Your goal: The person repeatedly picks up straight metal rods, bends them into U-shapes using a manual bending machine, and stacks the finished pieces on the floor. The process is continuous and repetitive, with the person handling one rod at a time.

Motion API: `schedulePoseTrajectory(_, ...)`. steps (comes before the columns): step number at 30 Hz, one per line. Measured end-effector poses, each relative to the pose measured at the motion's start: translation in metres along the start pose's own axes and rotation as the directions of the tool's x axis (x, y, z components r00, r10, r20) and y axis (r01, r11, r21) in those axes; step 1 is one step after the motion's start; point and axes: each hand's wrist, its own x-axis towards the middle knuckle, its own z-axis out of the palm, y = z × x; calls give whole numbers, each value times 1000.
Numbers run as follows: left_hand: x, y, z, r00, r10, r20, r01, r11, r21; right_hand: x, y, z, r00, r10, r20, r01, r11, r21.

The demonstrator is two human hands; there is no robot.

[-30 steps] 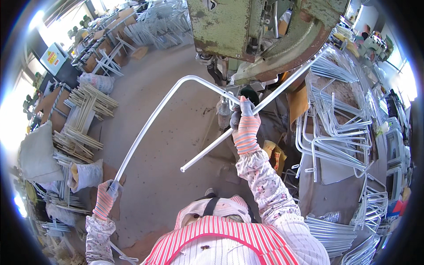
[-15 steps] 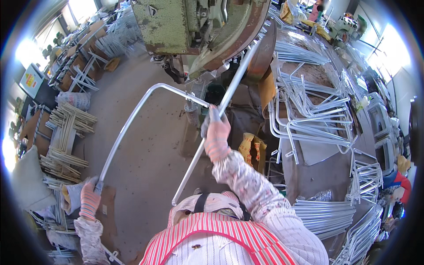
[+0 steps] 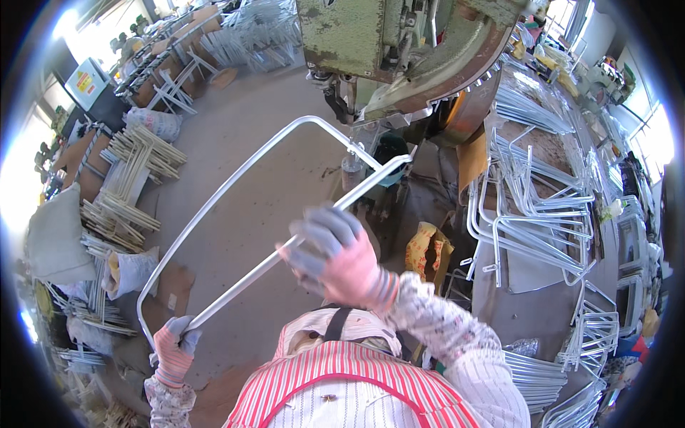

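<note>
You have a long silvery metal tube with rounded bends (image 3: 242, 167) out over the floor, below and left of the worn green cast-metal machine (image 3: 342, 43); its surface looks smooth, pale and bright along the curve. A straight silvery metal tube (image 3: 235, 290) crosses its open side, meeting it near a flattened upper end; whether the two are joined there, you cannot tell. Your left hand (image 3: 175, 349), in a grey-and-orange striped knit glove, is wrapped around the straight tube's lower end, covering its tip and hiding part of the bent tube's lower corner. Your right hand (image 3: 335, 253), gloved likewise, is motion-blurred and covers the straight tube's middle; whether its fingers grip is unclear. Beyond, the machine is cut off by the upper edge, and the bent silvery tubes (image 3: 528, 221) stacked at right overlap too much to count.
</note>
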Motion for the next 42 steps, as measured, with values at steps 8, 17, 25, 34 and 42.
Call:
schedulePoseTrajectory(8, -14, -28, -14, 993, -75, -88, 85, 990, 116, 61, 59, 60, 781, 66, 621, 147, 947, -286)
schedulePoseTrajectory(17, 19, -12, -52, 713, -591, 379, 673, 727, -133, 85, 63, 56, 659, 130, 741, -6, 986, -168)
schedulePoseTrajectory(25, 43, -16, -80, 602, -555, 573, 753, 634, -177, 103, 62, 61, 570, 153, 807, -30, 986, -165)
schedulePoseTrajectory(34, 89, -40, -90, 639, -453, 622, 643, 758, -108, 112, 66, 57, 457, 299, 838, -229, 950, -214)
schedulePoseTrajectory(42, -24, -325, -125, 529, -846, 69, 829, 497, -256, 106, 74, 94, 528, 329, 783, -197, 944, -264)
